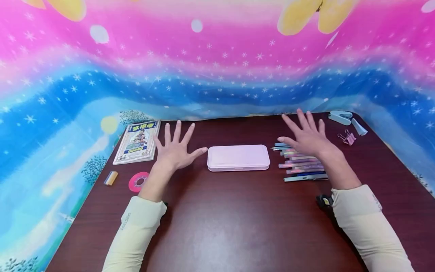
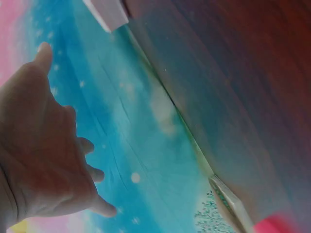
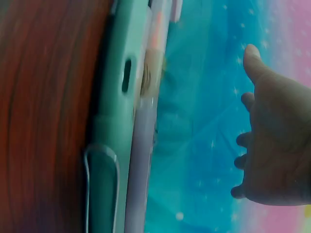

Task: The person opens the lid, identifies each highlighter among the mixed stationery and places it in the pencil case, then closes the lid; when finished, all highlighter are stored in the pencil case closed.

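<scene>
Fingers spread wide, my left hand point(image 1: 173, 151) hovers over the table between a booklet point(image 1: 136, 145) and a closed pale pink pencil case point(image 1: 238, 156). Its thumb tip appears beside the case's left edge; contact cannot be told. My right hand point(image 1: 307, 138), also spread, is above the far part of a row of several pens point(image 1: 302, 165) and partly hides them. Neither hand holds anything. In the left wrist view the left palm point(image 2: 48, 145) faces the camera side. The right wrist view shows the right hand point(image 3: 282, 141) beyond a green pen point(image 3: 109, 126) with a metal clip.
At the left lie a pink tape roll point(image 1: 133, 183), partly behind the left wrist, and a small eraser point(image 1: 110, 178). Far right are a light blue stapler point(image 1: 340, 117), a pale wedge-shaped item point(image 1: 359, 127) and a pink binder clip point(image 1: 347, 138). A patterned cloth point(image 1: 217, 68) borders the dark table point(image 1: 238, 219).
</scene>
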### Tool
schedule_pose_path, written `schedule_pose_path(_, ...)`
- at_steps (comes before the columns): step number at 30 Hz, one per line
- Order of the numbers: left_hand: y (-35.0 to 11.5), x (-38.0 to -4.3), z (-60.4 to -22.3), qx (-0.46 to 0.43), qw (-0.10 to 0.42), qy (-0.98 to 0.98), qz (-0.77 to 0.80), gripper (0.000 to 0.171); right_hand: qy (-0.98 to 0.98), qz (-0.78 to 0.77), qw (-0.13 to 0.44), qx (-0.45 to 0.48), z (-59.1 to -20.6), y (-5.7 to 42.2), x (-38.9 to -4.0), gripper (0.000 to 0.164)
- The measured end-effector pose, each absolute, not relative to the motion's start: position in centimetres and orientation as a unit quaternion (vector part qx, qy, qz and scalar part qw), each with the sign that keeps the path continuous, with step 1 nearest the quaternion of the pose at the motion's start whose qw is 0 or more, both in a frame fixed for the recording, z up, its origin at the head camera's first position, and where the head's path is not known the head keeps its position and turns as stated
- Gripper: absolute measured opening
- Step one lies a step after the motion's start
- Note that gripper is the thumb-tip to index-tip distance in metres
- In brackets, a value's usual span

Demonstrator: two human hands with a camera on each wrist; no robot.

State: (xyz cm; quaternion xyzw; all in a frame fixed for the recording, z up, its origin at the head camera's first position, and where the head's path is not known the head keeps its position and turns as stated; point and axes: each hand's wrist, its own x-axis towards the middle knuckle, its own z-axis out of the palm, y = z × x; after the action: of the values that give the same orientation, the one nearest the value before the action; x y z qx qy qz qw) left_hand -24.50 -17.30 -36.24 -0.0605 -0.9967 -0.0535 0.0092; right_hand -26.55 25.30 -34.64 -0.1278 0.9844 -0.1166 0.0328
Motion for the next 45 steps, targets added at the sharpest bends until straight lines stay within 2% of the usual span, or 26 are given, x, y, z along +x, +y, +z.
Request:
schedule_pose_path(6,-16.0,-24.5,-37.1,-0.097,0.002,-0.995,-0.011,0.106,0.974,-0.108,0.037,-0.196,-35.1,22.3,-26.6,0.083)
schedule_pose_path(16,-14.1,-25.5,-38.1,-0.137,-0.14,-0.974,-0.11,0.129,0.951,-0.099,0.086,-0.278,-36.6,18.7,-26.6,0.084)
schedule_pose_path(22,-14.0,-26.2,-38.4,-0.153,-0.184,-0.963,-0.123,0.123,0.939,-0.098,0.131,-0.303,-36.9,17.7,-26.8,0.086)
schedule_pose_path(30,-14.0,-26.1,-38.6,-0.185,-0.147,-0.965,-0.117,0.104,0.939,-0.064,0.142,-0.308,-36.8,16.6,-27.1,0.089)
schedule_pose_path(45,-13.5,-26.6,-38.5,-0.215,-0.121,-0.966,-0.078,0.097,0.938,-0.049,0.081,-0.335,-37.1,16.8,-27.4,0.08)
